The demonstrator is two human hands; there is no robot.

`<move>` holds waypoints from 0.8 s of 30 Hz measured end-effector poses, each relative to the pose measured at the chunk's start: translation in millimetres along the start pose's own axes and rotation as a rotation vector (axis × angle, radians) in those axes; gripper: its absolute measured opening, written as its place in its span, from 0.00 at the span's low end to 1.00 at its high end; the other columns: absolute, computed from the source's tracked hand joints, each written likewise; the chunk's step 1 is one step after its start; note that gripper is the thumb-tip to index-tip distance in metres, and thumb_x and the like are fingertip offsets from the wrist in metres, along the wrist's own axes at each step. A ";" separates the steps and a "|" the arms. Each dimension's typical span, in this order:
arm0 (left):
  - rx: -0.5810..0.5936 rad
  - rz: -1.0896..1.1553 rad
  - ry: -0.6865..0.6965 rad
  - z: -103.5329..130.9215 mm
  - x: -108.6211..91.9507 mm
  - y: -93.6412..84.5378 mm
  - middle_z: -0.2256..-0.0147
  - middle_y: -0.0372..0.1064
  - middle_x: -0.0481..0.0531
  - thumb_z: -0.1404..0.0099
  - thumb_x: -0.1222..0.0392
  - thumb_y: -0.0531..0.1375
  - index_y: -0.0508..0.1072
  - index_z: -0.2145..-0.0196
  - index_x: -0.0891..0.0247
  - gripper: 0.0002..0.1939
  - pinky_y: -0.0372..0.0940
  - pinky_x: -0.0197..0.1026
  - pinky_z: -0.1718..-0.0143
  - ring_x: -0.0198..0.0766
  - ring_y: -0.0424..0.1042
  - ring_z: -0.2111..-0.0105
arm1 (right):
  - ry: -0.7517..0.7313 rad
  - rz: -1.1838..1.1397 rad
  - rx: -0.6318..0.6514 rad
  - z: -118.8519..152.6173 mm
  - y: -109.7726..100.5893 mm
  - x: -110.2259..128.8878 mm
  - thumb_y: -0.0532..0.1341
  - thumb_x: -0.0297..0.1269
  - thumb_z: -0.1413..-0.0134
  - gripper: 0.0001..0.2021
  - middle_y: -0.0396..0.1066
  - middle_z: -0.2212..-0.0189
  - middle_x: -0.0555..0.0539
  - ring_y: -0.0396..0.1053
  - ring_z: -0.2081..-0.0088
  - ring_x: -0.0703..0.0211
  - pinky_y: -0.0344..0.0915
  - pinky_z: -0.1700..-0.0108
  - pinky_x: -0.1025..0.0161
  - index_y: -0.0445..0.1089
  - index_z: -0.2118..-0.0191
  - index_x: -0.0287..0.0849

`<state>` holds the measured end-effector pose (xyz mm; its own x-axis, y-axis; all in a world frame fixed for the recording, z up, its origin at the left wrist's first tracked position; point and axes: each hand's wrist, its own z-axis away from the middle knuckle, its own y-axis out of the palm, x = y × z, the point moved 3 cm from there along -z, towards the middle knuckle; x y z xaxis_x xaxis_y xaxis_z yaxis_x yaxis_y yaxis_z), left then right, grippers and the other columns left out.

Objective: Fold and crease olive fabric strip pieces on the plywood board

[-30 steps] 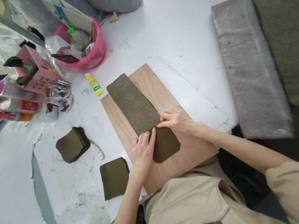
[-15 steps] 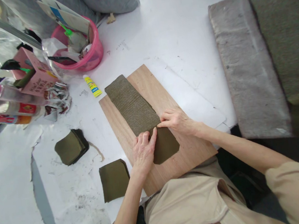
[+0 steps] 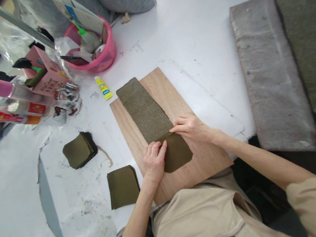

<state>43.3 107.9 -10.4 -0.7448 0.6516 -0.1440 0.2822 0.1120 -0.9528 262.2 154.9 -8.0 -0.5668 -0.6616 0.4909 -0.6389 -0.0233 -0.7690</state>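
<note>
On a wooden board [image 3: 199, 152] lies a long strip of grey-brown textured fabric [image 3: 146, 108]. A smooth dark olive piece with cut corners [image 3: 178, 152] meets the strip's near end. My left hand [image 3: 154, 159] lies with its fingers on the left part of that join, the thumb apart from the other fingers. At the right end of the join, my right hand [image 3: 190, 128] has thumb and fingertips pinched together on the edge of the olive piece. What lies under the fingertips is hidden.
Left of the board are two stacks of olive pieces, a near stack [image 3: 123, 187] and a farther stack [image 3: 78, 151]. A yellow glue tube [image 3: 104, 88], a pink basket [image 3: 112, 49] and a pink box [image 3: 44, 73] stand beyond. Thick folded fabric [image 3: 273, 73] lies at right.
My left fingertips have drawn back a little along the join, widening the gap to my right fingertips. The whole view has shifted slightly; the fabric stays on the board.
</note>
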 end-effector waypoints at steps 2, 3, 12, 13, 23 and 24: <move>0.002 -0.007 0.000 -0.4 -0.3 0.0 0.56 0.71 0.58 0.30 0.69 0.53 0.71 0.47 0.61 0.17 0.64 0.47 0.53 0.46 0.67 0.51 | 0.014 -0.048 0.022 -0.2 -3.9 -0.4 0.56 0.33 0.36 0.10 0.70 0.65 0.45 0.65 0.61 0.57 0.65 0.58 0.60 0.74 0.55 0.41; 0.002 -0.013 0.000 -0.5 -0.5 0.0 0.56 0.71 0.58 0.30 0.69 0.53 0.71 0.47 0.61 0.17 0.64 0.47 0.53 0.46 0.67 0.51 | 0.019 -0.059 0.028 -0.3 -5.3 -0.2 0.57 0.34 0.36 0.10 0.70 0.65 0.45 0.65 0.61 0.57 0.65 0.58 0.60 0.74 0.54 0.41; 0.029 -0.056 -0.001 0.0 -1.8 0.9 0.55 0.70 0.58 0.31 0.70 0.53 0.69 0.44 0.59 0.20 0.63 0.47 0.53 0.46 0.67 0.51 | -0.135 0.235 0.065 -12.4 2.1 14.8 0.55 0.29 0.36 0.09 0.71 0.64 0.45 0.64 0.60 0.57 0.60 0.58 0.60 0.74 0.60 0.42; 0.028 -0.060 0.003 0.0 -1.9 1.0 0.55 0.69 0.58 0.31 0.70 0.53 0.69 0.44 0.59 0.20 0.63 0.47 0.53 0.46 0.67 0.51 | -0.158 0.254 0.080 -13.9 3.3 15.9 0.55 0.29 0.36 0.09 0.71 0.64 0.45 0.63 0.60 0.57 0.59 0.58 0.60 0.74 0.60 0.42; 0.034 -0.066 0.015 -2.9 -3.5 -1.5 0.56 0.70 0.58 0.30 0.69 0.52 0.69 0.44 0.59 0.19 0.64 0.47 0.54 0.46 0.67 0.51 | 0.024 0.140 0.026 -17.7 19.0 18.3 0.56 0.30 0.38 0.08 0.69 0.67 0.45 0.62 0.61 0.56 0.58 0.57 0.59 0.70 0.67 0.40; 0.033 -0.066 0.017 -2.9 -3.7 -1.7 0.56 0.70 0.58 0.30 0.69 0.52 0.69 0.44 0.60 0.18 0.64 0.47 0.54 0.46 0.67 0.51 | 0.072 0.105 0.014 -18.0 20.4 18.5 0.57 0.30 0.39 0.07 0.69 0.67 0.45 0.62 0.60 0.56 0.59 0.56 0.59 0.70 0.67 0.40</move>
<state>47.4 107.4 -7.4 -0.7509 0.6561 -0.0762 0.2124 0.1306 -0.9684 229.3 155.7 -7.2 -0.6662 -0.6056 0.4352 -0.5674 0.0328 -0.8228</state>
